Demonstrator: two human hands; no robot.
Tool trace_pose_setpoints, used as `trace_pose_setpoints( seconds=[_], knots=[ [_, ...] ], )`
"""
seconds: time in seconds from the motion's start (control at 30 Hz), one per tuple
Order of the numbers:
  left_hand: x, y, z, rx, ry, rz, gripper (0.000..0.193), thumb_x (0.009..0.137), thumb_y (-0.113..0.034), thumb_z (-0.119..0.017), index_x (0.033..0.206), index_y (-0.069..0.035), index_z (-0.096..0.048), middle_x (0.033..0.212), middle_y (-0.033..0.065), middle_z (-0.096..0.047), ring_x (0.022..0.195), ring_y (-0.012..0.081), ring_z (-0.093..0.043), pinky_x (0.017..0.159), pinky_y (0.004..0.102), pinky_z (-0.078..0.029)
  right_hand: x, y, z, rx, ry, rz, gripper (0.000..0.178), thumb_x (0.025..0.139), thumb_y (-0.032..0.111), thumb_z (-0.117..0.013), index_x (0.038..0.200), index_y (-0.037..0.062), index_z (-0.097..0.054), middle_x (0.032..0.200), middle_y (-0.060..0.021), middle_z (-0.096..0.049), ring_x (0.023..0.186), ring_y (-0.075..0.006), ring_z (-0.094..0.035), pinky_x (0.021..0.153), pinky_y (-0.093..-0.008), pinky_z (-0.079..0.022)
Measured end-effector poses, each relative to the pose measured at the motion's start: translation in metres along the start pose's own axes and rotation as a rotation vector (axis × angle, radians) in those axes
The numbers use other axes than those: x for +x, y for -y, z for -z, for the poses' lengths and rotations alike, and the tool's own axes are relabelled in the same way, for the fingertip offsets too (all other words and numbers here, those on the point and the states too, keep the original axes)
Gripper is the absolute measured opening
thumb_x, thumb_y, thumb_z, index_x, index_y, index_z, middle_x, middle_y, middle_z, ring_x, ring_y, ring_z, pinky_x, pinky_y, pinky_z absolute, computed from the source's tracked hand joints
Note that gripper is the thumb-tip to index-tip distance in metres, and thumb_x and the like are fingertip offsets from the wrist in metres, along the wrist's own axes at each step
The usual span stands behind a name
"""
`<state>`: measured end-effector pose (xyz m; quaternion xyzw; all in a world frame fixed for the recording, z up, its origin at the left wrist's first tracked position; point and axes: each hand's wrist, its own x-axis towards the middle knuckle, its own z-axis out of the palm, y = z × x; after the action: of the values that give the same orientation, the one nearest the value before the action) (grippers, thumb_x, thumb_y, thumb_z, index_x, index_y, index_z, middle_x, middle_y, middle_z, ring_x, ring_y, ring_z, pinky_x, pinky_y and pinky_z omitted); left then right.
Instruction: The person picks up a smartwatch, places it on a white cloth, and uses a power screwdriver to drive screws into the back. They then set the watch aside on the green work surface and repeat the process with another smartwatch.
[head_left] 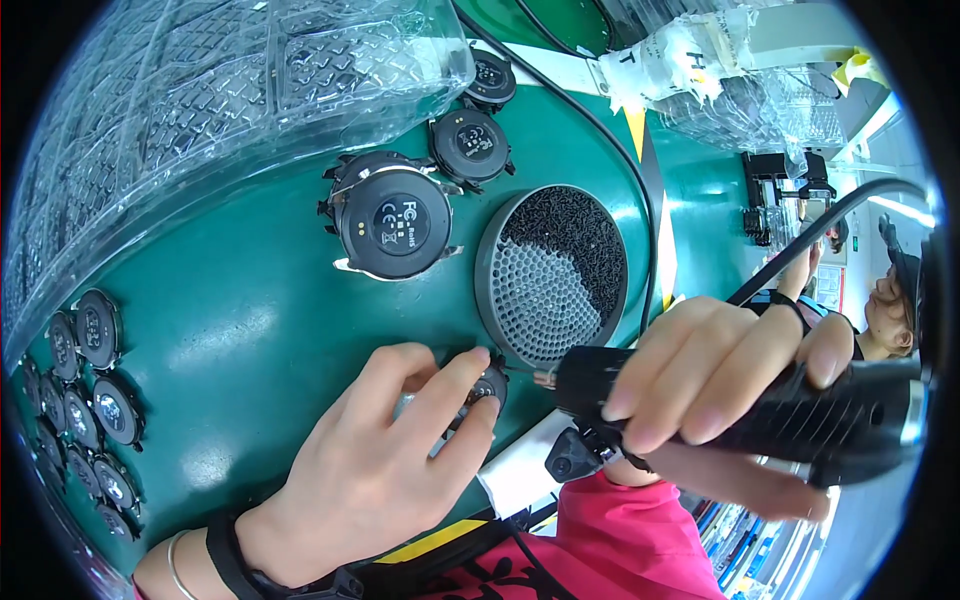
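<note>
On the green mat, my left hand [365, 460] pins down a small round black watch case [489, 387] with its fingers, which cover much of it. My right hand [715, 370] is wrapped round a black electric screwdriver [830, 425], held nearly level. The tool's thin bit points left at the watch case; whether it touches is too small to tell. Just beyond, a round grey dish [486, 275] has a plate full of holes, partly heaped with tiny black screws [575, 225]. A larger-looking watch case [392, 222] lies back-up beyond my left hand.
Two more watch cases [470, 147] lie farther off beside stacked clear plastic trays [250, 80]. Several others [118, 408] sit at the far left. A black cable [625, 150] runs past the dish. At the right, another person [890, 310] is near a bench.
</note>
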<state>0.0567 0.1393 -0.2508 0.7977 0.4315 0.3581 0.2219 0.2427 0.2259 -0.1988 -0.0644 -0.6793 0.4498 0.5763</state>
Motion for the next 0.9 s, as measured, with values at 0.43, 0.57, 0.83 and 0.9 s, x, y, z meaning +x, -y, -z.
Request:
trace_pose_setpoints(
  seconds=[0.43, 0.57, 0.83, 0.9],
  knots=[
    [0.001, -0.007, 0.011, 0.174, 0.088, 0.042, 0.044, 0.065, -0.014, -0.078, 0.107, -0.005, -0.068, 0.117, 0.0144, -0.059, 0.094, 0.0318, -0.057, 0.078, 0.0409, -0.049, 0.002, 0.005, -0.006, -0.175, -0.200, -0.103, 0.078, 0.084, 0.067, -0.065, 0.122, 0.0050, -0.038, 0.077, -0.0092, -0.056, 0.048, -0.0191, -0.058, 0.041, -0.0308, -0.051],
    [0.004, -0.001, 0.006, 0.100, 0.060, -0.023, 0.041, 0.066, -0.007, -0.073, 0.107, -0.003, -0.067, 0.120, 0.0154, -0.060, 0.104, 0.0339, -0.059, 0.082, 0.0413, -0.049, 0.005, 0.000, 0.003, -0.111, -0.092, -0.073, 0.078, 0.083, 0.068, -0.065, 0.122, 0.0053, -0.038, 0.077, -0.0091, -0.056, 0.048, -0.0191, -0.058, 0.041, -0.0315, -0.051],
    [0.004, -0.003, 0.006, 0.079, 0.089, 0.019, 0.038, 0.068, 0.002, -0.066, 0.106, -0.001, -0.067, 0.125, 0.0164, -0.061, 0.109, 0.0321, -0.059, 0.084, 0.0400, -0.049, 0.005, -0.006, 0.002, -0.069, -0.043, -0.007, 0.075, 0.085, 0.064, -0.066, 0.121, 0.0042, -0.038, 0.079, -0.0098, -0.057, 0.050, -0.0189, -0.059, 0.041, -0.0309, -0.051],
    [0.003, -0.003, 0.007, 0.085, 0.091, 0.028, 0.038, 0.068, 0.003, -0.065, 0.106, -0.001, -0.067, 0.125, 0.0162, -0.061, 0.108, 0.0319, -0.059, 0.084, 0.0396, -0.049, 0.004, -0.005, 0.002, -0.068, -0.037, 0.017, 0.074, 0.085, 0.063, -0.066, 0.120, 0.0034, -0.038, 0.079, -0.0101, -0.057, 0.050, -0.0186, -0.060, 0.041, -0.0305, -0.051]
  ],
)
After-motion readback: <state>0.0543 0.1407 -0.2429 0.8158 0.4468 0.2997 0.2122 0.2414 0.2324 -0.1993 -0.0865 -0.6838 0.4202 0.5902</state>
